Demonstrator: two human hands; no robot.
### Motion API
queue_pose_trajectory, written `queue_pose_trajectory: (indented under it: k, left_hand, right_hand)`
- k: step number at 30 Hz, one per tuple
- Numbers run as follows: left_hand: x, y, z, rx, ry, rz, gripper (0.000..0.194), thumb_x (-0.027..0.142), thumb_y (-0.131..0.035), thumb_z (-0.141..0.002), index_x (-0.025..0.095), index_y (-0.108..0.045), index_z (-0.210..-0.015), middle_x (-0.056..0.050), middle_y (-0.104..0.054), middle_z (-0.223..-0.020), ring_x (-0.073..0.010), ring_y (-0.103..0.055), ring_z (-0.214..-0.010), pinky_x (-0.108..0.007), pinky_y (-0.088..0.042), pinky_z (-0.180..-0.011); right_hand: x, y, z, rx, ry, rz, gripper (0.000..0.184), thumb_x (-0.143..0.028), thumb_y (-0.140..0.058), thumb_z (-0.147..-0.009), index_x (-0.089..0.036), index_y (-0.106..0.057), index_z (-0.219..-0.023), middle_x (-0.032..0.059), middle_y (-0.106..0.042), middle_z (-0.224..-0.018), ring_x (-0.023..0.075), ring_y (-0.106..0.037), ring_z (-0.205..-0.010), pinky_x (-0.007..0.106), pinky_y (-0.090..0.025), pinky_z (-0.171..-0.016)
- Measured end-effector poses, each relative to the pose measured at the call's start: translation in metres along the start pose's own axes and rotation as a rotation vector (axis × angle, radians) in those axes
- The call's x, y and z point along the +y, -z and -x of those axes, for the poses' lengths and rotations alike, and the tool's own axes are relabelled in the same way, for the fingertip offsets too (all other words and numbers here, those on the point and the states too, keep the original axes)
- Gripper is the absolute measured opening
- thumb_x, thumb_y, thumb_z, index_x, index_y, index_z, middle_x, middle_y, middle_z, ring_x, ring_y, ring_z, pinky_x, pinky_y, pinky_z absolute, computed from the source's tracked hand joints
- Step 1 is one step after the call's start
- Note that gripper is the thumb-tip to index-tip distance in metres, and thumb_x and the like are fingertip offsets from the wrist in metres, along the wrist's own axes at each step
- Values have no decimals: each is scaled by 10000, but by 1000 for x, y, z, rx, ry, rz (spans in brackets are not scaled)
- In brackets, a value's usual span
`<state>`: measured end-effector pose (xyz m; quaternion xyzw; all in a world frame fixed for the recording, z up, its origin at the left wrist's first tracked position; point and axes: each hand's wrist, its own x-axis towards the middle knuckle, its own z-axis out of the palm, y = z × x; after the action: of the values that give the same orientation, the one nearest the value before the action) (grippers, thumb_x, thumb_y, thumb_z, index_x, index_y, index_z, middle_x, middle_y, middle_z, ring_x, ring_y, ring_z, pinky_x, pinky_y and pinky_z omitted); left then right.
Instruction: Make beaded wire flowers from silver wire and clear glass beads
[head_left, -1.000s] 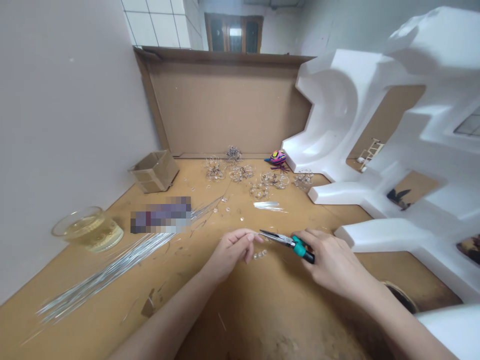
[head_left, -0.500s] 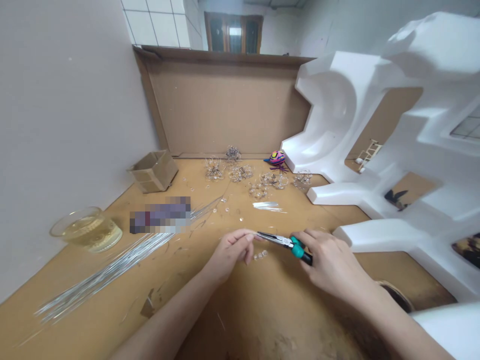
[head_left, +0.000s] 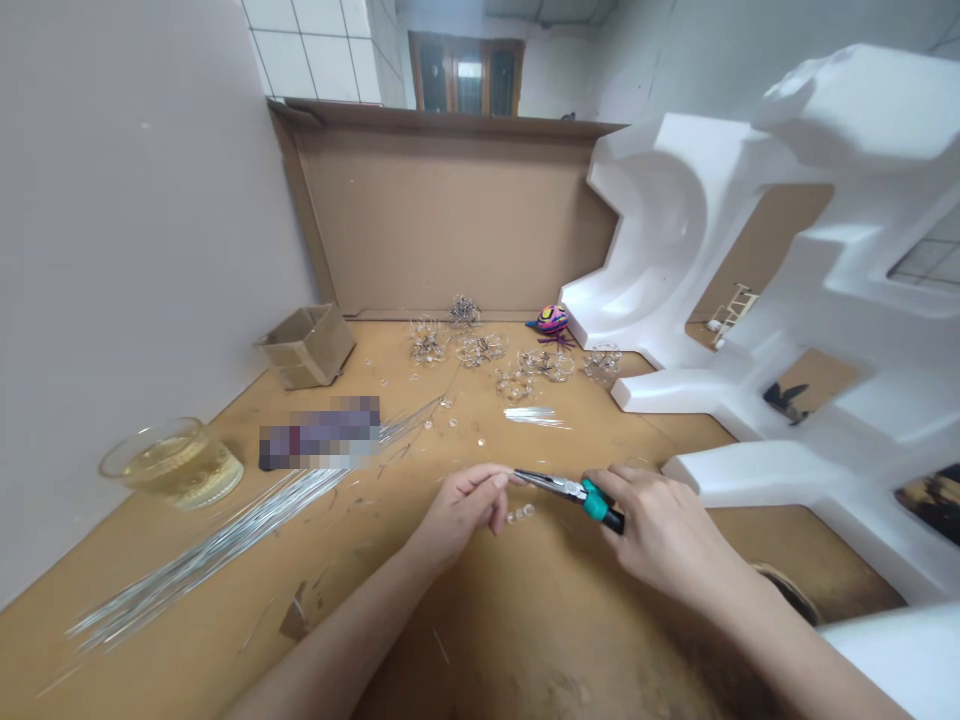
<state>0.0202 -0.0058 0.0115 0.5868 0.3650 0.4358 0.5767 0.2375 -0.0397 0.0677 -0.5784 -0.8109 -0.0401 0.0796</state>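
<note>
The right hand [head_left: 660, 525] grips slim steel needle-nose pliers [head_left: 570, 487] with teal handles, tips just at the curled, closed left hand [head_left: 465, 510], above small clear beads [head_left: 520, 514] on a tan board [head_left: 525, 625].

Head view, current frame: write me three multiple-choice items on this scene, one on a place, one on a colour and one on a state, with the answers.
1. Where are the needle-nose pliers?
A. In the right hand
B. Inside the cardboard box
C. On the white foam block

2. What colour is the pliers' grip?
A. Red
B. Teal
C. Yellow

3. What state is the glass bowl in?
A. Upside down
B. Empty
C. Holding a yellowish liquid

1: A, the right hand's fingers close around the grip.
2: B, teal shows on the grip just ahead of the right hand.
3: C, yellowish liquid sits in the upright bowl.
</note>
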Motion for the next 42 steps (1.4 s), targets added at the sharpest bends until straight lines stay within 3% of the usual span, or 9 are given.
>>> queue_pose_trajectory:
  k: [10,16,19,24,32,36,38,40,42]
  left_hand:
    - [-7,-1,-5,22,47,48,308,376,-449,-833,133,-634,-873,45,-476,-424,-54,-238,-378,-207,-181,-421]
    - [-11,6,-11,145,67,333,248,362,-509,-806,139,-613,-829,68,-420,-416,-42,-257,-379,-194,-247,-451]
    - [-10,9,-12,131,72,527,215,329,-520,-809,134,-610,-831,89,-373,-414,-21,-197,-355,-189,-297,-474]
    - [-6,13,-11,89,140,755,192,261,-483,-840,111,-602,-828,100,-301,-396,-14,-132,-340,-158,-268,-428]
    - [-1,13,-8,-28,201,921,204,203,-415,-873,112,-574,-785,93,-321,-433,-4,-137,-327,-164,-321,-475]
    - [0,8,-7,-83,178,903,208,192,-398,-881,125,-558,-766,78,-371,-440,-16,-211,-346,-194,-353,-533]
    - [0,6,-6,-107,156,862,197,197,-405,-877,133,-549,-758,72,-380,-438,-28,-249,-363,-209,-364,-557]
    - [1,4,-5,-112,141,819,181,212,-424,-869,142,-541,-752,71,-376,-430,-38,-269,-371,-218,-372,-569]
    - [2,2,-4,-104,133,769,164,232,-449,-859,147,-538,-750,74,-378,-426,-40,-273,-371,-223,-376,-577]
  right_hand:
    - [0,3,-4,-107,-75,-74,251,-166,-450,-672,-258,-572,-872,13,-639,-804,213,-586,-745,270,-262,-572]
    - [20,0,4,-115,-198,-174,321,-141,-453,-661,-256,-572,-936,19,-629,-829,202,-572,-760,264,-307,-604]
    - [26,-13,8,-96,-230,-113,283,-154,-464,-673,-218,-587,-920,57,-620,-835,220,-565,-780,272,-326,-610]
    - [29,-46,9,-11,-209,23,236,-187,-470,-732,-157,-595,-930,108,-612,-847,264,-547,-832,318,-368,-661]
    - [37,-75,8,152,-148,20,312,-329,-459,-826,-150,-565,-1059,130,-602,-999,272,-510,-979,381,-398,-790]
    - [30,-66,7,212,-160,-213,352,-364,-449,-835,-142,-565,-1083,132,-574,-1119,272,-466,-1078,404,-363,-887]
    - [17,-53,3,125,-170,-475,339,-376,-386,-870,-167,-590,-1043,94,-612,-1049,228,-526,-987,351,-398,-836]
    - [0,-40,-3,-47,-154,-744,403,-412,-318,-893,-181,-640,-820,45,-651,-804,186,-575,-777,297,-423,-708]
    - [-16,-33,-11,-97,-143,-934,436,-451,-347,-875,-175,-625,-683,29,-627,-699,169,-558,-699,284,-404,-677]
